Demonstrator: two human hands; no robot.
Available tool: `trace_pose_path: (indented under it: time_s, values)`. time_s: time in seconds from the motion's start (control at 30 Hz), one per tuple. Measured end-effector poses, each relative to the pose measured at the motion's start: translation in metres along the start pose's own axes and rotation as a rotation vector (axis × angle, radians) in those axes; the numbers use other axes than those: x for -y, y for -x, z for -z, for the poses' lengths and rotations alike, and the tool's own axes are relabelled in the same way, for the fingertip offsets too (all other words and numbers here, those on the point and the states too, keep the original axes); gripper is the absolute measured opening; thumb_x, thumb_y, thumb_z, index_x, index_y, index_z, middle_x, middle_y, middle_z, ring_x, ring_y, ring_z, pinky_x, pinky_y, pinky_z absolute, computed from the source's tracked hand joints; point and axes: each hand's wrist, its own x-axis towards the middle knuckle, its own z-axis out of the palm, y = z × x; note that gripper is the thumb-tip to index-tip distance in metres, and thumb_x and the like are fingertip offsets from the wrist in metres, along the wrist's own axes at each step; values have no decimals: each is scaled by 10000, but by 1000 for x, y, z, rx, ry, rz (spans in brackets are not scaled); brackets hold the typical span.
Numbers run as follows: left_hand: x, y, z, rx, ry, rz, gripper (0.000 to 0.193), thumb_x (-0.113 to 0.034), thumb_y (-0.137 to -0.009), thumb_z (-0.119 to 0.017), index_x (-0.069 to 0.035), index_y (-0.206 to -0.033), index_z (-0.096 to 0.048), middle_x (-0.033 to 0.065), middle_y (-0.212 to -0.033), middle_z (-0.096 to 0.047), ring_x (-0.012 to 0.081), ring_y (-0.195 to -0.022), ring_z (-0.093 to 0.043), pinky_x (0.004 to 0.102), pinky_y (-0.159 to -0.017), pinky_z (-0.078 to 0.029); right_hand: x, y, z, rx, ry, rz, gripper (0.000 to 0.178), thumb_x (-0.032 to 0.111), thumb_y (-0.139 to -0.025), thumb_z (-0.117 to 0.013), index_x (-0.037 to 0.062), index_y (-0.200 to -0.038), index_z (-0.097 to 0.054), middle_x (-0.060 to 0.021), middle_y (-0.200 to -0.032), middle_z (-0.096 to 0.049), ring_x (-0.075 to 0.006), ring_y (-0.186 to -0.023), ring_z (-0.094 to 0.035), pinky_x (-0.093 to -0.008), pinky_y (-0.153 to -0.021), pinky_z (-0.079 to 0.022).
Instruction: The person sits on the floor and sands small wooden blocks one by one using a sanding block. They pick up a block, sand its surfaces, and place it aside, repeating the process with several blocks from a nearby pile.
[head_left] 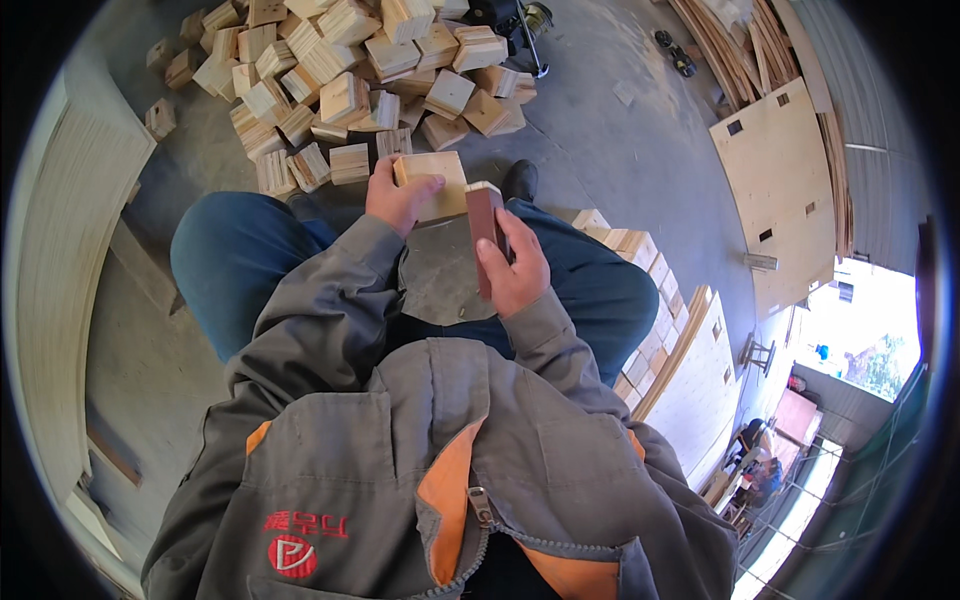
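My left hand (402, 195) is closed round the left side of a pale square wooden block (437, 180), its thumb lying across the top face. In my right hand (518, 262) is a long sanding block (482, 225) with a reddish-brown face, held upright with thumb and fingers on its sides. The sanding block's upper end is close to the wooden block's right edge; whether they touch I cannot tell. Both hands are held out between my knees, above the concrete floor.
A big heap of wooden blocks (345, 95) lies ahead on the floor. Neatly stacked blocks (645, 350) stand by my right knee, beside leaning plywood panels (700, 390). Stacked sheets (60, 230) rise on the left. Slotted boards (780, 180) lie at the far right.
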Motion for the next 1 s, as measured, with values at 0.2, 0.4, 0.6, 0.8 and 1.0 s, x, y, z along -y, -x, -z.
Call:
trace_pose_path:
  time_s: [0.2, 0.4, 0.6, 0.8, 1.0]
  values:
    - [3, 12, -21, 57, -248, -57, 575, -180, -753, -847, 33, -1197, -551, 143, -1043, -668, 205, -935, -665, 346, -743, -570, -26, -68, -12, -93, 74, -74, 533, 258, -928, -696, -13, -1369, -573, -248, -1394, -561, -378, -1271, -568, -420, -1080, -453]
    - [1, 14, -14, 67, -174, -81, 563, -175, -749, -846, 33, -1186, -558, 137, -1042, -668, 204, -931, -660, 342, -764, -559, -19, -53, -8, -87, 83, -12, 551, 251, -932, -695, -28, -1386, -553, -270, -1388, -556, -400, -1271, -561, -428, -1085, -451]
    - [21, -3, 2, 2, -134, -73, 562, -191, -745, -849, 27, -1177, -563, 139, -1053, -668, 211, -920, -662, 339, -745, -563, 2, -5, -4, -8, 153, 125, 553, 207, -910, -716, -15, -1389, -550, -283, -1405, -529, -413, -1284, -546, -443, -1086, -448]
    - [16, 9, -16, 59, -267, -27, 578, -205, -743, -854, 7, -1184, -546, 138, -1064, -649, 209, -927, -650, 344, -738, -564, -26, -55, -11, -147, 120, 75, 534, 203, -901, -715, -15, -1365, -567, -269, -1382, -552, -408, -1266, -558, -437, -1074, -457]
    - [-1, 14, -15, 98, -144, -45, 573, -159, -740, -848, 11, -1196, -545, 135, -1072, -648, 203, -937, -648, 338, -759, -562, -26, -63, -7, -98, 79, 53, 543, 206, -907, -715, -24, -1375, -562, -273, -1383, -556, -405, -1274, -558, -440, -1083, -456]
